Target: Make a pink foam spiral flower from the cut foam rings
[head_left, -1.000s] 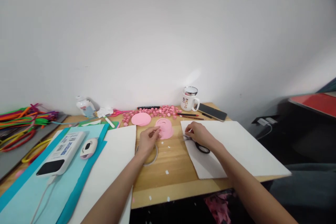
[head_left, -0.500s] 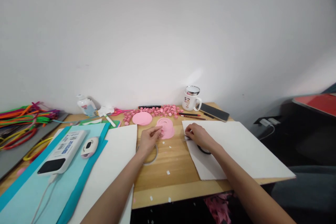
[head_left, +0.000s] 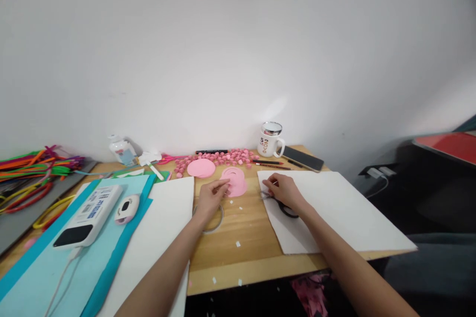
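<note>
My left hand [head_left: 211,199] is closed in a pinch at the left edge of some overlapping pink paper circles [head_left: 240,189]. Whatever is between its fingertips is too small to make out. Below that wrist lies a roll of tape [head_left: 220,222], partly hidden by the arm. Over the left edge of a white board [head_left: 345,208], my right hand [head_left: 284,190] has thumb and finger pinched together on something tiny. Black-handled scissors [head_left: 287,210] lie on the board beneath this hand, partly covered by it. Small white bits [head_left: 238,244] are scattered on the wooden table [head_left: 249,228].
Behind the hands are pink paper discs [head_left: 201,168], small pink pieces [head_left: 219,158], pencils [head_left: 273,165], a mug [head_left: 270,139] and a phone [head_left: 303,158]. To the left, a white device [head_left: 89,215] rests on blue sheets [head_left: 126,237], near colourful pipe cleaners [head_left: 37,163].
My right hand has shifted slightly, and more of the scissors under it shows. My left hand stays in its pinch by the pink circles.
</note>
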### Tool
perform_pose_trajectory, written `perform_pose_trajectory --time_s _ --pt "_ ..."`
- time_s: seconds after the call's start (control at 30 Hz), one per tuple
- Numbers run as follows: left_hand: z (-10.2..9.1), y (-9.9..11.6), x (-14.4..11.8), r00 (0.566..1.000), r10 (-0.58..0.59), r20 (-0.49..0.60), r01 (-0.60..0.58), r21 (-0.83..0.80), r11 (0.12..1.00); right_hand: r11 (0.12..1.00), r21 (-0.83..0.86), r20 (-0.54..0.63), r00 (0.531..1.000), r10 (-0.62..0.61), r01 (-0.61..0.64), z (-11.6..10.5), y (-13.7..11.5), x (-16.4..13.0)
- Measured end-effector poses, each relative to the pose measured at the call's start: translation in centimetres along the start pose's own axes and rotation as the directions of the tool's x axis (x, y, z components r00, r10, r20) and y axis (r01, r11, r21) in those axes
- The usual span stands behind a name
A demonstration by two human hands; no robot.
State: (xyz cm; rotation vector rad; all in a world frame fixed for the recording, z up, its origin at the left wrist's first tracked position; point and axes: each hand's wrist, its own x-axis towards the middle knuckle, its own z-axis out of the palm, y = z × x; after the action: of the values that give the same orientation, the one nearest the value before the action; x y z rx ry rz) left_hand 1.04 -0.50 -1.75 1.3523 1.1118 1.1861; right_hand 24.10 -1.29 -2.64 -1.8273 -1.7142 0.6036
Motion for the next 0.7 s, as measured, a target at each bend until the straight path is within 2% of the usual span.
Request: perform_pose_trajectory --time_s 0.07,0.13,0.27,0.4,0.7 --pt "0.0 0.0 0.0 1.0 -0.003 -0.004 0.003 -0.004 1.0 0.998 0.058 -0.027 0.999 0.019 -0.017 0.1 0.3 0.0" --pt "0.1 0.0 0.0 1.0 -0.003 -0.007 0.003 -0.007 1.0 0.998 0.054 -0.024 0.999 -0.023 0.025 0.1 0.4 0.0" --pt "0.1 0.0 0.0 1.0 0.006 -0.008 -0.006 0.003 1.0 0.982 -0.144 0.019 0.992 -0.121 0.123 -0.3 -0.1 -0.1" --pt "0.1 -0.1 0.0 1.0 0.002 0.0 -0.002 0.024 1.0 0.954 -0.276 0.036 0.993 -0.109 0.115 -0.5 -0.9 -0.3" --pt "0.1 0.1 -0.1 1.0 0.023 0.005 -0.023 0.055 0.998 0.966 -0.207 0.098 0.986 -0.135 0.153 -0.8 -0.2 -0.5"
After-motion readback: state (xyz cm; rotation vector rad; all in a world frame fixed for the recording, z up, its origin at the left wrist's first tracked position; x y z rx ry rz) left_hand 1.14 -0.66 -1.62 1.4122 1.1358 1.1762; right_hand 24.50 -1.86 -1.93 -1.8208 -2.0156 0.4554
